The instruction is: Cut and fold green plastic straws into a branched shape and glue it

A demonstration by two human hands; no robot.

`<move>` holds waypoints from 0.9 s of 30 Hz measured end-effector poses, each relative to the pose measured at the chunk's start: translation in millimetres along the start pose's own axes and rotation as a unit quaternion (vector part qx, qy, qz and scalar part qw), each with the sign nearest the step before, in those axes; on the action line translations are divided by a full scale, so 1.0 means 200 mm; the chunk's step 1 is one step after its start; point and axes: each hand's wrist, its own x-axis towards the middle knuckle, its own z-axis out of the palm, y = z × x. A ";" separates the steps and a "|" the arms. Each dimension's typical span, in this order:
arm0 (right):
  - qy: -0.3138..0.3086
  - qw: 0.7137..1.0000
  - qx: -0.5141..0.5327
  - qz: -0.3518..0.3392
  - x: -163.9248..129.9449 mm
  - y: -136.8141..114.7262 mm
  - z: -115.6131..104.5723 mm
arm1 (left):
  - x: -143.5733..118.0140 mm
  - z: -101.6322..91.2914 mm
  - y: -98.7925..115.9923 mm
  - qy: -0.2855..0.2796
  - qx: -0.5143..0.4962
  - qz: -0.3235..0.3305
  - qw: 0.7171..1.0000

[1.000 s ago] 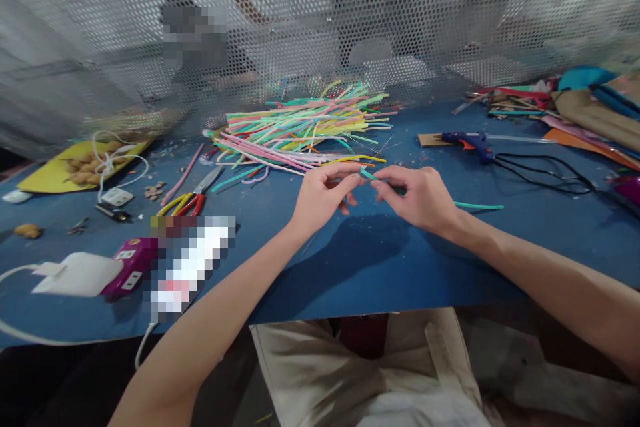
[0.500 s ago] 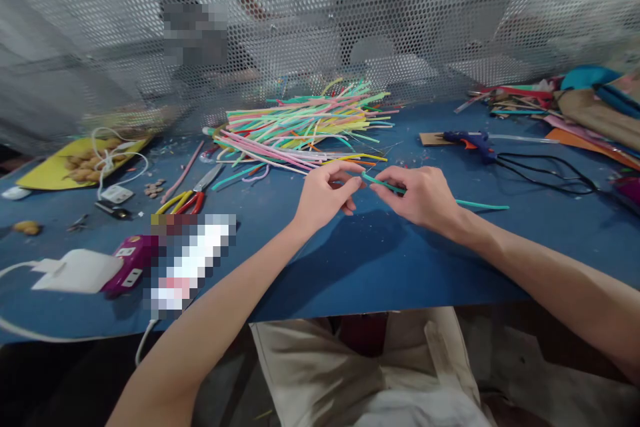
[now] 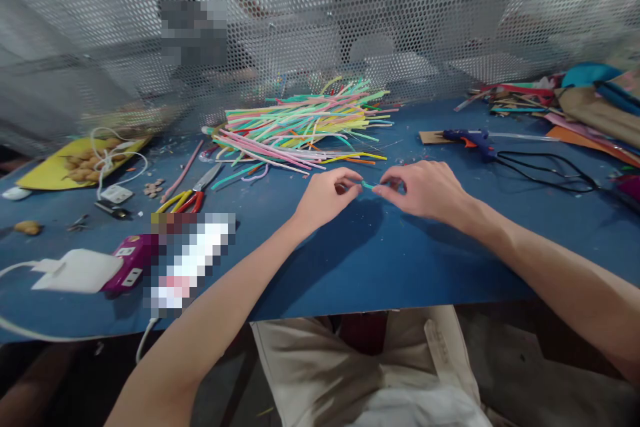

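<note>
A teal pipe cleaner (image 3: 369, 185) spans the small gap between my two hands above the blue table. My left hand (image 3: 327, 195) pinches its left end between thumb and fingertips. Gripping it a short way to the right is my right hand (image 3: 423, 188), thumb and fingers closed. Only the short piece between the fingertips shows; the rest of its length is hidden. Just beyond my hands lies a loose pile of pipe cleaners (image 3: 300, 123) in pink, green, yellow and other colours.
Pliers (image 3: 187, 200) with yellow and red handles, a blurred phone (image 3: 193, 263), a purple plug adapter (image 3: 131, 263) and a yellow sheet (image 3: 47, 163) are on the left. To the right rests a blue glue gun (image 3: 473, 140). Perforated metal mesh (image 3: 310, 27) stands behind.
My right hand has turned slightly, and the pipe cleaner's long tail that stuck out to its right no longer shows. My left hand has hardly moved and keeps its pinch.
</note>
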 end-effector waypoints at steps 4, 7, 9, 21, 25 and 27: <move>-0.067 0.998 0.007 -0.020 0.00 0.06 0.02 | 0.03 0.02 -0.07 -0.016 0.069 0.013 0.997; -0.074 0.997 0.017 -0.021 0.01 0.07 0.03 | 0.04 0.03 -0.08 -0.019 0.074 0.015 0.997; -0.053 0.998 0.028 -0.021 0.02 0.07 0.03 | 0.04 0.03 -0.08 -0.017 0.069 0.016 0.997; -0.058 0.989 0.098 -0.096 0.08 0.18 0.21 | 0.02 0.05 -0.08 -0.013 0.053 0.037 0.998; -0.007 0.991 0.103 -0.089 0.08 0.17 0.20 | 0.03 0.06 -0.11 -0.022 0.029 0.021 0.999; 0.003 0.990 0.101 -0.095 0.08 0.16 0.19 | 0.03 0.06 -0.12 -0.024 0.013 0.009 1.000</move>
